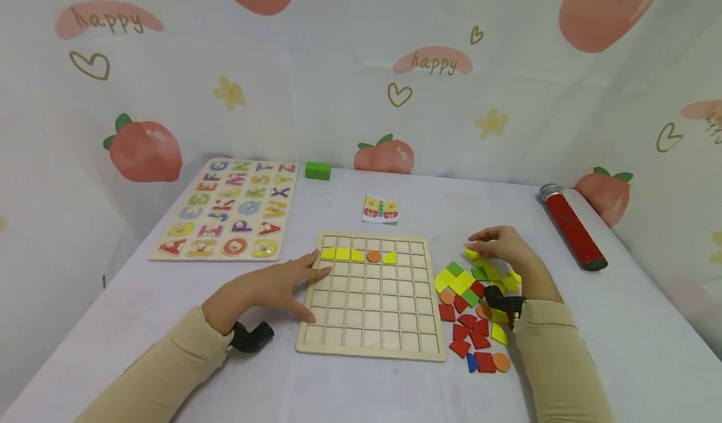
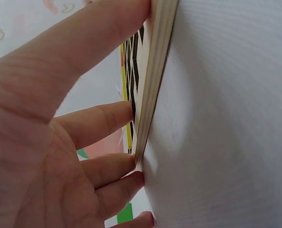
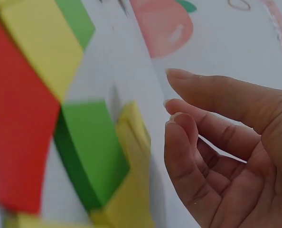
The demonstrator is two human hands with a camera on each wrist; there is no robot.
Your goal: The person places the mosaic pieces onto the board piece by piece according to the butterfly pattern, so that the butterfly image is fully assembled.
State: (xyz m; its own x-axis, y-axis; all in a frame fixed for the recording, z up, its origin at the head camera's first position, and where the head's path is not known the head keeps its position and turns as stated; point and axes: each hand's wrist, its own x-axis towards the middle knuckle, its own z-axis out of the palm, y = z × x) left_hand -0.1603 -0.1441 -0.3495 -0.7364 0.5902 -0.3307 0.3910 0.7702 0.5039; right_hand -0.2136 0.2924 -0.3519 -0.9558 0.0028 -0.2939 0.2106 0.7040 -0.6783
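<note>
My left hand (image 1: 276,287) rests with spread, mostly straight fingers along the left edge of a wooden grid board (image 1: 370,351); in the left wrist view the fingertips (image 2: 124,113) touch its rim. In the board's second row from the top lie yellow pieces and an orange disc (image 1: 373,256). My right hand (image 1: 507,247) hovers at the far end of a pile of flat shapes, its fingertips close over a yellow piece (image 1: 471,255). Seen from the right wrist, thumb and fingers (image 3: 212,90) are bent and apart, with nothing between them. Near them lies a green piece (image 3: 96,147).
Red, green, yellow, orange and blue shapes (image 1: 485,362) lie loose right of the board. Behind it is a small butterfly pattern card (image 1: 380,208). An alphabet puzzle board (image 1: 225,210) and a green block (image 1: 318,171) stand back left, a red microphone (image 1: 574,229) back right.
</note>
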